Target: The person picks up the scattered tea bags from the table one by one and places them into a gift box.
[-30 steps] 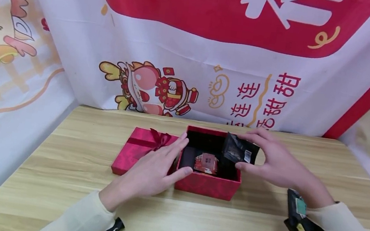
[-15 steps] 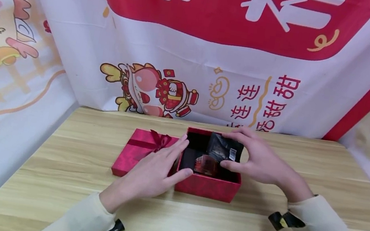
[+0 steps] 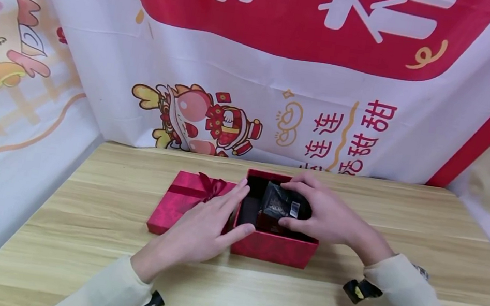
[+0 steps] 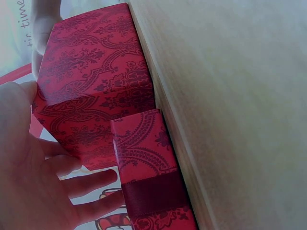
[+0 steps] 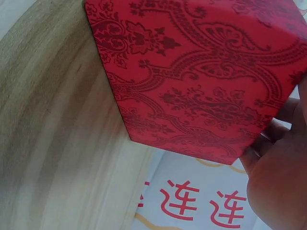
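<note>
A red patterned gift box stands uncovered on the table. My right hand reaches over its right side and pinches a small black packet with a white barcode label, partly down inside the box. Under the packet shows a dark reddish item, mostly hidden. At the box's left rim rests my left hand, its fingers fairly straight and the thumb by the near left corner. In the left wrist view, the left fingers lie along the box's side. The right wrist view shows the box wall beside my right hand.
The box lid, with a dark red ribbon bow, lies left of the box, partly behind my left hand. Behind the wooden table hangs a printed festive cloth. Dark straps sit at both sleeves.
My right hand has moved left and slightly lower with the black packet, from the box's right end towards its middle, covering the reddish item. My left hand has stayed in place.
</note>
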Motion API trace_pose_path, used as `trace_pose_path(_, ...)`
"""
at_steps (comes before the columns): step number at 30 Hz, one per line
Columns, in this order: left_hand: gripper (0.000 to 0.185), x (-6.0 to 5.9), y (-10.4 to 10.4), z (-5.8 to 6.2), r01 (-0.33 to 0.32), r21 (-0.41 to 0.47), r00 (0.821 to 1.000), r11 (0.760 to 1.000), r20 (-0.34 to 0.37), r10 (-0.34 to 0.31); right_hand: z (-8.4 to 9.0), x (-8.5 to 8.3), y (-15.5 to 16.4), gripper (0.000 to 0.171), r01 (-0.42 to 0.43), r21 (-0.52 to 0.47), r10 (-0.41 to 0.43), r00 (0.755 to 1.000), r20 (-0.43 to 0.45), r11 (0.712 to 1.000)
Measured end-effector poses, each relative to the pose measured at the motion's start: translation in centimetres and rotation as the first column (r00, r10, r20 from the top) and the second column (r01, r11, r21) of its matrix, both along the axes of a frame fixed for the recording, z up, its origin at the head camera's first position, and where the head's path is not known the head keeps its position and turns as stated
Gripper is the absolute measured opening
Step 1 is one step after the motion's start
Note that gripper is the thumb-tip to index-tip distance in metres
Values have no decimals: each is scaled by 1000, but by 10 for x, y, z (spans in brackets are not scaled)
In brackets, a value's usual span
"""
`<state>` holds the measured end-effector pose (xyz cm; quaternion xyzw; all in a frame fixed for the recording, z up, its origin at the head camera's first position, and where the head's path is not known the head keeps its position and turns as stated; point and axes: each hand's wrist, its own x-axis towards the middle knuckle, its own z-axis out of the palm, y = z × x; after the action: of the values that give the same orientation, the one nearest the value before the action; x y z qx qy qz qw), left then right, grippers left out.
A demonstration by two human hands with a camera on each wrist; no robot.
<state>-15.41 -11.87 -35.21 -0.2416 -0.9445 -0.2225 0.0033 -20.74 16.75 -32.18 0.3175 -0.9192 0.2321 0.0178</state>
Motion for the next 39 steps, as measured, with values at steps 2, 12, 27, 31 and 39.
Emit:
trace_pose_path(2,84,0,0,0,0,0,1000,1000,0,0,-2,-1,-1,70,3,10,-3,1000,2,1000)
trace_pose_path(12,84,0,0,0,-2,5,1000,1000,8,2,-8,-4,-6,66,-19,75,23,999,-45,997)
trace_pose_path(27,84,0,1,0,-8,0,1000,1000,10,8,-10,-3,-9,60,-24,131,34,996,-78,991)
trace_pose_path(31,85,0,0,0,-7,-1,1000,1000,12,7,-10,-3,-9,65,-21,126,30,997,-69,992)
trace_pose_path(39,86,0,0,1,-6,0,1000,1000,21,6,-8,2,3,63,34,-43,-35,999,-22,998)
